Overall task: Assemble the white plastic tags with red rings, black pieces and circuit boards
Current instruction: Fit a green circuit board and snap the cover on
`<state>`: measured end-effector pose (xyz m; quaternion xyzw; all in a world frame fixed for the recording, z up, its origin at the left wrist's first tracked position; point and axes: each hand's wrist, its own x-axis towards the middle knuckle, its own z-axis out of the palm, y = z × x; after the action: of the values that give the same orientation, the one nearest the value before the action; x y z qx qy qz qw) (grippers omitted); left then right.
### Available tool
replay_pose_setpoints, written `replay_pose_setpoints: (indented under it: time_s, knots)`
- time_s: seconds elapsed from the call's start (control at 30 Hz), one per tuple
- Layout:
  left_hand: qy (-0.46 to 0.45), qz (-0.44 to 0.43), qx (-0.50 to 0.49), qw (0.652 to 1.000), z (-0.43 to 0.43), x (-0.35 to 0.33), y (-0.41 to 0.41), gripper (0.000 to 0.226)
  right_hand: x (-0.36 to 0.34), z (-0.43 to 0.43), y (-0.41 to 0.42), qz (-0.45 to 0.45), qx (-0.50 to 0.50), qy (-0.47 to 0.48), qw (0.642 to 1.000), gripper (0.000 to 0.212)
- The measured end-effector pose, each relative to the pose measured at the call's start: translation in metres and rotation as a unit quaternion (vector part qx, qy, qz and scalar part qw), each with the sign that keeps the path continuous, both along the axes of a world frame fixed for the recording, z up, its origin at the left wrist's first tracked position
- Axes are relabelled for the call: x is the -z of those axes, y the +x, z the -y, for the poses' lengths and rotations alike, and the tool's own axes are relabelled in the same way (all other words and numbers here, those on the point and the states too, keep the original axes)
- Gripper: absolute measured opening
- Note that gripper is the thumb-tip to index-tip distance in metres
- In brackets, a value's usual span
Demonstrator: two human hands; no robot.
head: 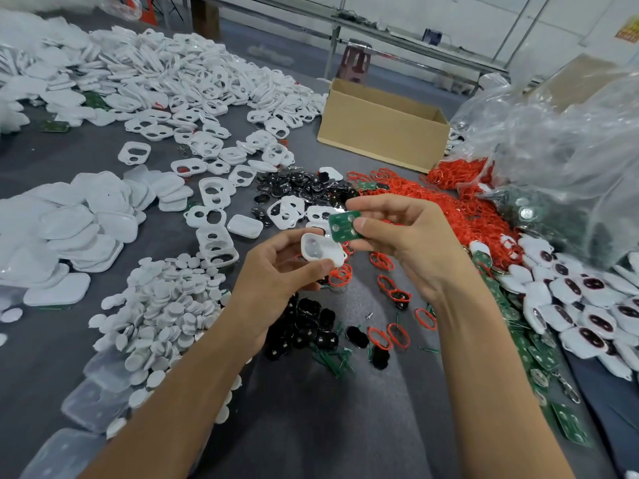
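Here, a white tag (323, 251) sits above the table's (311, 409) middle, gripped by the left hand (276, 267). Just beside it, the right hand (408, 243) pinches a green board (343, 225). Red rings (449, 209) and black pieces (307, 326) lie below.

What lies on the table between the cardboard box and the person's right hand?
A heap of red rings lies between the cardboard box and the right hand, seen in the head view.

Two hands (276, 271) (411, 243), one cardboard box (377, 133)
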<state>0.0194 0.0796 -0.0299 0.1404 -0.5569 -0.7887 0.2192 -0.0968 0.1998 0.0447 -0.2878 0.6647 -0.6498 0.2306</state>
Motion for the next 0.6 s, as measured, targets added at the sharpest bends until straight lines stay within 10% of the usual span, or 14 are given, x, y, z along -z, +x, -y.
replay_pose_setpoints:
  time_s: [0.17, 0.37, 0.6]
  knots:
    - [0.008, -0.009, 0.001, 1.0, 0.0, -0.001, 0.0, 0.036, 0.0, 0.005, 0.007, -0.059, 0.033, 0.029, 0.997, 0.021]
    - [0.012, -0.02, -0.01, 1.0, 0.001, 0.0, 0.0, 0.048, -0.005, 0.01, 0.017, -0.33, 0.095, 0.113, 0.932, 0.024]
    - [0.026, -0.02, -0.018, 0.999, 0.002, 0.001, -0.001, 0.058, -0.006, 0.017, 0.024, -0.301, 0.066, 0.11, 0.945, 0.03]
